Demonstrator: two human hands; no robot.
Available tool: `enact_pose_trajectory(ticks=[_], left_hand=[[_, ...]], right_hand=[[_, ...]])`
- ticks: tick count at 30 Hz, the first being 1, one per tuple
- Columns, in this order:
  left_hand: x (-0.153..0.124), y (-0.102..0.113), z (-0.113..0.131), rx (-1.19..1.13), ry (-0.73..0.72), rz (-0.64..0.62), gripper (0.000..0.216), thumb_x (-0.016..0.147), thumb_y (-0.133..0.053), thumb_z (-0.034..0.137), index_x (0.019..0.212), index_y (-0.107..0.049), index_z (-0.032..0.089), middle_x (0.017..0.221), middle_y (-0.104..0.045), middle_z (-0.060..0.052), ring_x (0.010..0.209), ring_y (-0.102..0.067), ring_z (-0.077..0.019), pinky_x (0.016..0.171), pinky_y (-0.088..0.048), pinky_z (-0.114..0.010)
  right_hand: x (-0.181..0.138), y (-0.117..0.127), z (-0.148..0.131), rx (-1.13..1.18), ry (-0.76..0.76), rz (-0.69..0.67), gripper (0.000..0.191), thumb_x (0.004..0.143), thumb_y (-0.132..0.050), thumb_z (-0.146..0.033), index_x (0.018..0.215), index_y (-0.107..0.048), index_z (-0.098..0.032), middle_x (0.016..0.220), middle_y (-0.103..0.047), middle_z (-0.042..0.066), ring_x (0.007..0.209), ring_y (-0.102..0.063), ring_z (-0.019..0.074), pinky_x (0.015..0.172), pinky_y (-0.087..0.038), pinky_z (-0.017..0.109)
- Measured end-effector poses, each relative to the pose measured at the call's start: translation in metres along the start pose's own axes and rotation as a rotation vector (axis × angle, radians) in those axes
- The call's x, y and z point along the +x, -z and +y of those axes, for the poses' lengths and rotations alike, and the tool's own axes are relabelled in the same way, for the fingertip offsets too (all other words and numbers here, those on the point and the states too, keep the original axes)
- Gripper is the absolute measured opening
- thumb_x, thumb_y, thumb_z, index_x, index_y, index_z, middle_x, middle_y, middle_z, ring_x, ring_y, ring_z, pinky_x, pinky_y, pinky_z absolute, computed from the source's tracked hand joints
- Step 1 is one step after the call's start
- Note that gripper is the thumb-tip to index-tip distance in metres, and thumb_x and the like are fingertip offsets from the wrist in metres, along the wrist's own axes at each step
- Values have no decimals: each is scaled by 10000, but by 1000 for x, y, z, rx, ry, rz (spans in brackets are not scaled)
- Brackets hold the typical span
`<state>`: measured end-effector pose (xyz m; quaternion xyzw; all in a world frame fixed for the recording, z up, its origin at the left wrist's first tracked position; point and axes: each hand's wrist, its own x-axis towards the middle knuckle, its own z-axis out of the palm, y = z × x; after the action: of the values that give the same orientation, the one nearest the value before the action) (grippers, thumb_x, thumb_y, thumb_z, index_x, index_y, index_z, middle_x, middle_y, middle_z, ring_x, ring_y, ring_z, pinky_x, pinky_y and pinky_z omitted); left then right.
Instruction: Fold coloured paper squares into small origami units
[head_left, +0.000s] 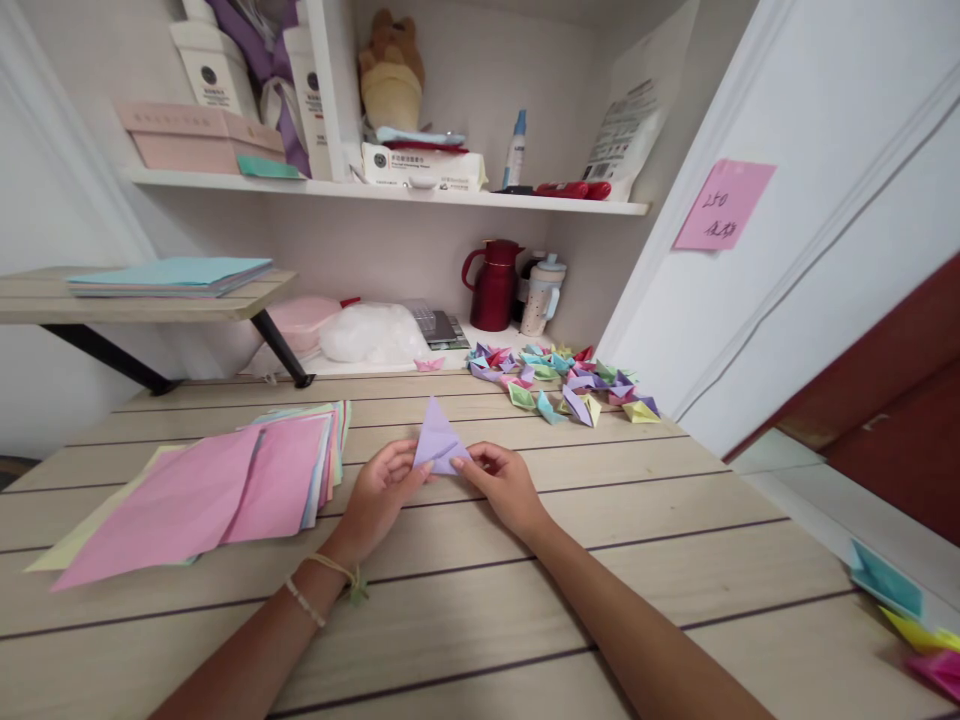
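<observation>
A lilac sheet of paper [436, 436], folded to a triangle with its point upward, is held just above the slatted wooden table [480, 600]. My left hand [386, 490] grips its lower left corner, thumb in front and fingers behind. On the lower right corner my right hand [504, 485] pinches it between thumb and curled fingers. A folded edge runs slantwise across the front of the paper near the thumbs. Beads and a cord circle my left wrist.
Loose pink, yellow and green paper sheets [277, 470] lie at left. Many small folded paper boats [574, 385] cluster at the back right. A small raised shelf [150, 310] bears blue paper [176, 272]. Behind stand a red jug [493, 285] and a tumbler [541, 298].
</observation>
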<state>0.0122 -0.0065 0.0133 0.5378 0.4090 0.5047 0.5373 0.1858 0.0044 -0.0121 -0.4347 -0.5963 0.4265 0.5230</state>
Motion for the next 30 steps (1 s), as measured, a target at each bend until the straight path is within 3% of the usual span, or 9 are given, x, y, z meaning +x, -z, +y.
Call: enact_pose_trajectory(ticks=[3, 9, 15, 21, 30], left_hand=[[1, 1, -1, 82, -7, 0, 170, 700, -623, 284, 808, -627, 153, 703, -674, -44, 674, -621, -164, 701, -460, -272], [2, 2, -1, 152, -34, 5, 173, 717, -596, 308, 809, -629, 166, 626, -637, -10, 624, -584, -148, 668, -443, -260], [3, 7, -4, 85, -8, -81, 190, 740, -584, 291, 885, -598, 169, 700, -653, -5, 707, -586, -132, 727, -428, -242], [2, 10, -4, 99, 3, -103, 132, 756, -577, 276, 819, -617, 166, 673, -631, 9, 677, -565, -113, 699, -416, -213], [2, 10, -1, 90, 8, -122, 147, 738, -594, 276, 825, -634, 163, 704, -640, 0, 667, -558, -119, 680, -418, -219]], right_hand=[[-1, 1, -2, -21, 22, 6, 223, 689, -639, -383, 725, -670, -166, 669, -624, 12, 565, -501, 123, 515, -377, 230], [-2, 1, -6, 2, 45, -18, 215, 727, -604, -359, 747, -693, -164, 732, -655, 39, 647, -541, 150, 571, -398, 250], [-4, 0, -8, 184, -73, -19, 189, 595, -721, -330, 639, -677, -151, 623, -640, 17, 568, -517, 123, 555, -384, 240], [-3, 3, -9, 325, -130, -71, 254, 625, -710, -334, 512, -588, -142, 456, -481, -57, 453, -376, 56, 462, -283, 194], [-2, 7, -13, 463, -202, -253, 220, 660, -694, -314, 822, -662, -170, 732, -637, -4, 634, -554, 99, 649, -413, 226]])
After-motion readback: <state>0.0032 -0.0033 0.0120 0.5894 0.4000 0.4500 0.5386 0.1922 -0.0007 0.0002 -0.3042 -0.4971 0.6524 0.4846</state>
